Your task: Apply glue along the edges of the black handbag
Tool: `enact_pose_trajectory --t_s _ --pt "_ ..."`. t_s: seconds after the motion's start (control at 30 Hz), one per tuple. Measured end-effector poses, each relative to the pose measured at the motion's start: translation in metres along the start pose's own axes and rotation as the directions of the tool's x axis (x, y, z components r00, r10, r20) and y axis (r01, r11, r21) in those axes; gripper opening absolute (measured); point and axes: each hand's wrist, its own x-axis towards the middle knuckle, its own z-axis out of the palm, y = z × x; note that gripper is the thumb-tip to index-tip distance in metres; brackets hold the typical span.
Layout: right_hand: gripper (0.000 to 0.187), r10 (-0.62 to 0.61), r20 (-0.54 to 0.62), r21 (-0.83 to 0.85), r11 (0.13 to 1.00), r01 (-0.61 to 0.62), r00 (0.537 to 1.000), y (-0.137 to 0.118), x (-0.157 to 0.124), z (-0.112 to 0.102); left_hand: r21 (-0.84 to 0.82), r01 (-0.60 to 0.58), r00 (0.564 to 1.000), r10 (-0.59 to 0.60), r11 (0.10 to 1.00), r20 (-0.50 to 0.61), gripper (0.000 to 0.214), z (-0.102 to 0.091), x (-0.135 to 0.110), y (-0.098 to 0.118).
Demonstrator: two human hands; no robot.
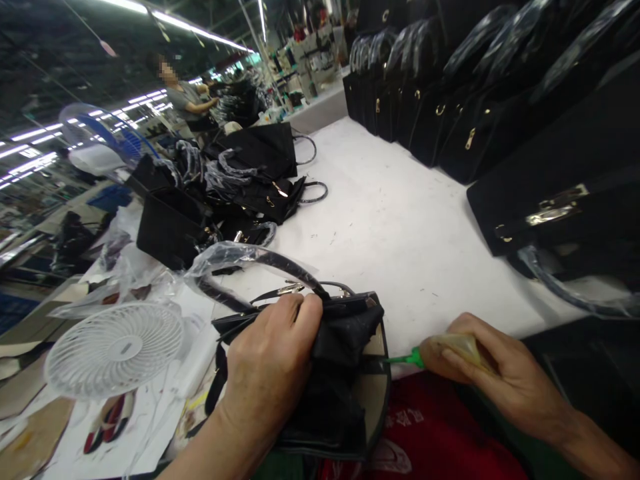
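Your left hand (273, 363) fingers clamp the top of the black bag (340, 407) at the near edge of the counter (400, 220); right hand (493, 373) fingers wrap a soft bottle (463, 345), green nozzle (407, 360) at the bag's side. Squeeze too hard & you'd likely smear the fabric; slack left grip & bag may drop off.

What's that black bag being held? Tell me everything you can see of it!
The black soft handbag lies at the near edge of the white table, partly hanging over it. It looks like fabric or leather, crumpled at the top. Its curved handles are wrapped in clear plastic, with gold-coloured metal fittings where they join. A tan panel shows on its right side. The left hand grips its top, and the tip of the green pointed tool held in the right hand meets its side.
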Motion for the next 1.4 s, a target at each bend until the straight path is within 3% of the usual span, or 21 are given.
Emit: enact_pose_trajectory --t_s 0.1,0.2,0.3,0.43,0.57,0.7,0.87,0.97,1.03,1.17,1.3,1.4 --pt "0.027 0.150 0.042 0.119 0.981 -0.154 0.988 -0.002 -0.004 0.002 0.000 -0.006 1.000 0.006 1.000 -0.011 0.020 -0.002 0.000 0.002" --pt "0.031 0.227 0.032 0.171 0.958 -0.229 0.973 -0.001 -0.006 0.002 0.011 -0.017 1.000 0.017 1.000 -0.025 0.020 -0.004 0.001 0.003" --pt "0.031 0.234 -0.044 0.073 0.970 -0.230 0.971 0.002 -0.005 0.001 0.020 -0.012 1.000 0.013 1.000 -0.022 0.020 -0.006 0.001 0.004" --pt "0.031 0.216 0.037 0.088 0.972 -0.219 0.976 0.003 -0.005 0.000 0.011 -0.011 1.000 0.012 1.000 -0.024 0.019 -0.006 -0.001 0.005" --pt "0.026 0.136 -0.020 -0.007 0.991 -0.136 0.991 0.002 -0.006 -0.002 0.012 -0.010 1.000 0.011 1.000 -0.030 0.021 -0.005 -0.003 0.006" --pt "0.026 0.152 0.054 0.081 0.984 -0.156 0.987 -0.001 -0.007 -0.004 0.009 -0.020 0.999 0.021 1.000 -0.036 0.020 -0.007 -0.004 0.007" --pt "0.031 0.209 0.016 0.044 0.977 -0.210 0.978 -0.009 -0.010 -0.002 0.006 -0.019 0.999 0.020 1.000 -0.040 0.020 -0.012 -0.010 0.008" --pt "0.031 0.238 0.074 0.116 0.962 -0.246 0.968 -0.015 -0.013 -0.001 0.002 -0.015 0.999 0.015 1.000 -0.050 0.020 -0.014 -0.014 0.008" --pt "0.030 0.223 0.075 0.129 0.964 -0.231 0.972 -0.019 -0.014 -0.001 0.004 -0.010 0.998 0.010 1.000 -0.058 0.021 -0.015 -0.016 0.007" --pt "0.025 0.109 -0.056 -0.023 0.994 -0.110 0.992 -0.022 -0.016 -0.001 0.000 -0.015 0.997 0.015 1.000 -0.078 0.021 -0.016 -0.018 0.006" --pt "0.019 0.052 -0.002 0.008 0.999 -0.052 0.999 -0.027 -0.016 -0.003 -0.019 -0.036 0.995 0.034 0.999 -0.090 0.021 -0.018 -0.019 0.006" --pt "0.015 0.002 -0.041 -0.035 0.999 -0.003 0.999 -0.031 -0.017 -0.004 -0.031 -0.030 0.996 0.027 0.999 -0.085 0.021 -0.019 -0.020 0.006"
